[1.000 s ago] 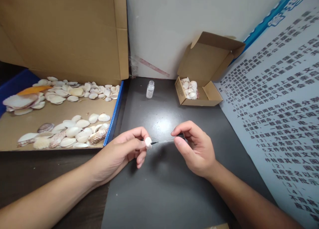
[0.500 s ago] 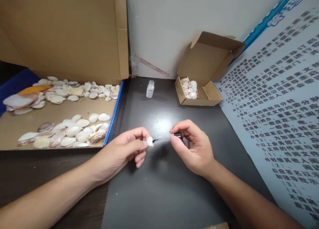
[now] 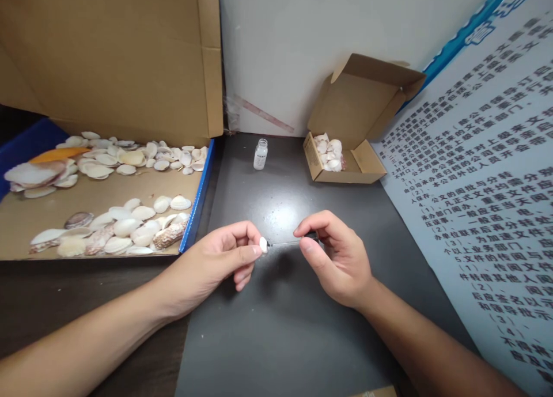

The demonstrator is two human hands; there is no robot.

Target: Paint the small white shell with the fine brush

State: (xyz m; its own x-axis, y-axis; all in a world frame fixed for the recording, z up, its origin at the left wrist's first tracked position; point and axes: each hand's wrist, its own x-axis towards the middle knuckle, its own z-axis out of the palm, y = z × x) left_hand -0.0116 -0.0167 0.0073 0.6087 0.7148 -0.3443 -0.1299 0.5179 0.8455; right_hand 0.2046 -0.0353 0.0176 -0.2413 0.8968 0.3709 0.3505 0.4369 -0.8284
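Between the thumb and fingers of my left hand (image 3: 228,253) is a small white seashell (image 3: 263,245), held up at its edge. My right hand (image 3: 334,256) pinches a thin brush applicator (image 3: 285,243) by its black cap, which the fingers mostly hide. The brush's dark tip points left and meets the right side of the shell. Behind both hands, a small clear glass bottle (image 3: 260,155) with a whitish content and a label stands upright without a cap.
At left, a large blue-edged cardboard box (image 3: 196,198) lies open with rows of seashells (image 3: 125,227). A smaller open carton (image 3: 345,177) at back right holds white shells (image 3: 330,152). A printed board (image 3: 475,212) leans along the right side of the dark table (image 3: 259,351).
The shell has turned in my left fingers, showing a narrower side, and sits slightly further right. My right hand has tilted a little, so less of the black cap shows.
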